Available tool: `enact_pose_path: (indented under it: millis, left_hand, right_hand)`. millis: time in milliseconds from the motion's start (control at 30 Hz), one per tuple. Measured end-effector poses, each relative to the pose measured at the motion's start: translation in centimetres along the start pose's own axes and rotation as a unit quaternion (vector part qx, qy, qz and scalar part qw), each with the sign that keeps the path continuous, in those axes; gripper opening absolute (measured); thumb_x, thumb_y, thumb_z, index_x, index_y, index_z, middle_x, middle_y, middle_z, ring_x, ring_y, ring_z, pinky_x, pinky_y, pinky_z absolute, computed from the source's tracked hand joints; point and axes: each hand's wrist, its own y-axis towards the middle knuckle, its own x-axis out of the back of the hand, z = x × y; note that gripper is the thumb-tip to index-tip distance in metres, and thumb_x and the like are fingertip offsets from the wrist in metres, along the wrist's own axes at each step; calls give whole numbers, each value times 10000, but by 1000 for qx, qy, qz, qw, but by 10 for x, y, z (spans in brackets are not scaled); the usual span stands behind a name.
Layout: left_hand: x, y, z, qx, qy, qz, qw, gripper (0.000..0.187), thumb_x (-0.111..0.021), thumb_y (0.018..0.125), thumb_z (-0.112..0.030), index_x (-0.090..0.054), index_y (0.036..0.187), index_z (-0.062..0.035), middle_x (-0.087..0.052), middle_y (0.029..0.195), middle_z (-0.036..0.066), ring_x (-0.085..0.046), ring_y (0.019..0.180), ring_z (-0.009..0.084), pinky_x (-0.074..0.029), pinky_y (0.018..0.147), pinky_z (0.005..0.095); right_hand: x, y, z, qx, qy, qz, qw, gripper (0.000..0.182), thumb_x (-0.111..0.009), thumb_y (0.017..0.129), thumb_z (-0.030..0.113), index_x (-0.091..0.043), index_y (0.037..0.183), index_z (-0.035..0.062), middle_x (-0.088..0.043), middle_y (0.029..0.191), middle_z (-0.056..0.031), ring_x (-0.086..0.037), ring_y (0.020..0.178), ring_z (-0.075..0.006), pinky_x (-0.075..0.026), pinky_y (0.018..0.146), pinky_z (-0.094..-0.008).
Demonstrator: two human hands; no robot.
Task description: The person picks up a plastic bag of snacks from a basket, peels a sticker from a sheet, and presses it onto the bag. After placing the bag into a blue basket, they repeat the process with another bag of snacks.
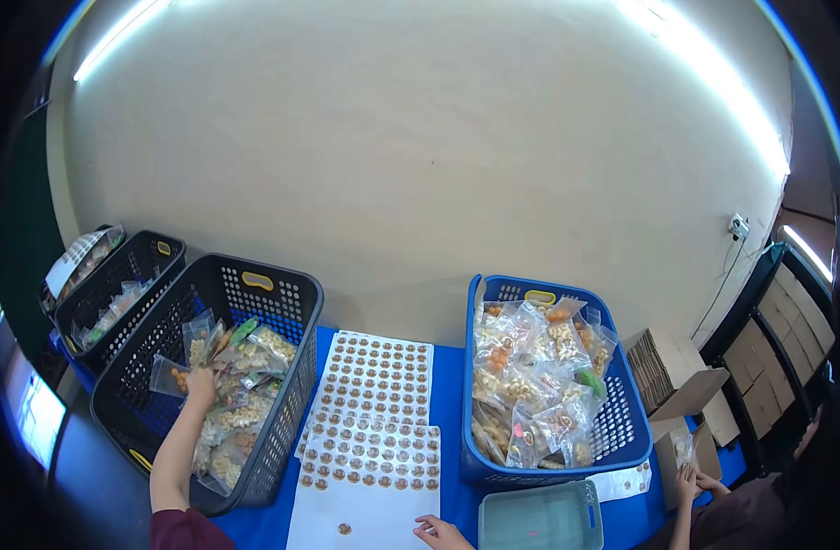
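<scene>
At the far left, a smaller dark basket [174, 266] with packets in it stood just beside a larger dark basket [292, 394]. Into the larger one reached the person's left arm, its forearm slanting up and slightly right from a maroon sleeve [186, 530], bare wrist above the rim. The left hand [200, 378] was down among the clear bags [246, 417], touching them; its fingertips were lost in the plastic, so I could not tell whether they pinched one. Those bags lay heaped along the basket's right side, glossy and crumpled, showing pale curled pieces, with orange and green here and there. Next came overlapping white sheets [370, 509] on a blue cloth [454, 403], bearing rows of round brown stickers [371, 449], one sitting apart near the bottom. At their lower right edge was the right hand [441, 534], fingers pointing left, loosely bent and parted, with nothing visible in them. Further right, a blue basket [633, 394] was piled with similar bags, behind a pale tray [535, 524]. Rightmost, another person's hands [693, 481] held a clear packet [684, 449] at an open carton [669, 472].
</scene>
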Motion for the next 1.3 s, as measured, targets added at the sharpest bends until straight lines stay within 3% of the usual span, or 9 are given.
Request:
enact_pose_path:
  millis: [333,433,467,533,667,900,1033,1133,1300]
  left_hand:
    - [224,-82,-106,-177,-629,-93,751,232,-561,729,-45,-525,955,-2,-588,789,76,-562,708,105,-453,616,237]
    - [274,-157,-143,-355,-487,-166,780,191,-546,735,-47,-553,923,-13,-576,812,107,-576,698,177,-463,618,265]
    - [282,-181,-154,-437,-428,-192,768,179,-554,723,-50,-563,899,-20,-571,797,112,-576,681,207,-466,608,282]
    - [268,-220,-172,-566,-322,-145,744,188,-557,693,-56,-574,879,-43,-555,773,116,-558,678,259,-459,611,331]
    - [182,-287,-207,-721,-248,117,636,195,-502,751,-103,-559,926,-36,-552,903,106,-545,804,273,-449,694,363]
    - [146,-329,-220,-586,-502,121,624,342,-580,777,-198,-489,1068,-43,-497,1033,117,-503,967,234,-411,830,330]
    - [148,-346,-225,-244,-681,171,669,329,-595,783,-190,-504,1044,-13,-539,1003,109,-551,845,164,-464,691,266]
    - [141,-342,-209,-228,-654,442,569,242,-588,793,-175,-549,968,-14,-593,820,72,-563,740,109,-460,621,238]
    - [135,-338,-191,-138,-748,245,602,155,-612,776,-154,-621,816,-5,-605,673,20,-510,554,53,-401,504,190]
  right_hand:
    - [-22,-16,-18,35,106,-54,992,260,-560,794,202,-558,987,28,-593,707,-60,-551,603,-125,-441,518,-270]
    - [-14,-16,7,-22,346,5,938,281,-554,816,231,-550,1012,31,-596,719,-47,-566,604,-116,-446,501,-246]
    - [-2,-18,19,-105,413,59,903,295,-458,853,132,-454,1094,-37,-562,988,-154,-572,851,-206,-440,782,-293]
    - [11,-13,40,-161,642,90,744,342,-460,857,157,-420,1139,-33,-529,1048,-167,-550,923,-250,-412,862,-345]
    - [25,-24,84,-176,676,101,708,358,-483,845,165,-419,1141,-26,-538,1039,-161,-553,920,-242,-443,823,-342]
    - [30,-24,51,-94,562,41,821,346,-447,866,175,-413,1129,-47,-520,1096,-162,-574,862,-215,-480,736,-320]
    - [47,-30,87,-53,458,53,886,409,-469,860,268,-409,1138,-26,-529,1069,-148,-576,816,-177,-478,665,-277]
    - [34,-32,99,-39,303,125,944,474,-493,839,340,-398,1155,-1,-498,1083,-122,-571,771,-146,-471,630,-257]
    - [15,-20,94,120,257,39,958,476,-487,849,303,-345,1197,12,-387,1201,-111,-463,1019,-182,-351,872,-321]
